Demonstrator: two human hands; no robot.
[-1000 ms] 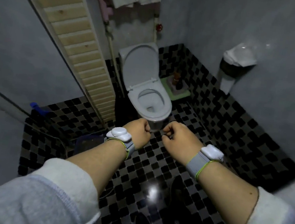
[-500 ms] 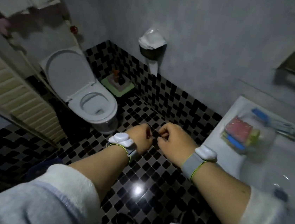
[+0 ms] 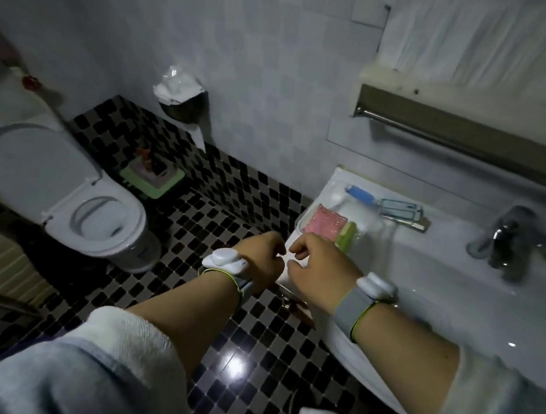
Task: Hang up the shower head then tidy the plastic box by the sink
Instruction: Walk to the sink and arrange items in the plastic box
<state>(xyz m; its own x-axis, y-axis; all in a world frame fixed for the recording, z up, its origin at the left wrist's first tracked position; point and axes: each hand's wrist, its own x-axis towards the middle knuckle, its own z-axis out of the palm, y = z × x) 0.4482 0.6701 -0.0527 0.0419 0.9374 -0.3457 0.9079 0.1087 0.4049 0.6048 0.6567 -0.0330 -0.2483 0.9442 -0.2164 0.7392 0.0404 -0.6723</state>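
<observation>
A clear plastic box [image 3: 360, 232] sits on the left end of the white sink [image 3: 434, 276]. Inside it lie a pink sponge [image 3: 326, 223] and a green sponge [image 3: 346, 237]. Behind it rest a blue-handled brush [image 3: 363, 195] and a clear-handled tool [image 3: 400, 209]. My left hand [image 3: 259, 258] and my right hand [image 3: 319, 270] hover side by side, fists loosely curled, at the sink's left front corner just in front of the box. Neither hand holds anything. No shower head is in view.
A white toilet [image 3: 94, 213] with its lid up stands at the left. A green tray [image 3: 152, 176] with bottles sits on the black mosaic floor beside it. A paper holder [image 3: 181, 101] hangs on the wall. A chrome tap [image 3: 509, 239] and a towel rail [image 3: 469, 140] are at the right.
The view has swung right from the toilet toward the sink. Both curled hands have come up to the sink's left corner, close to the plastic box.
</observation>
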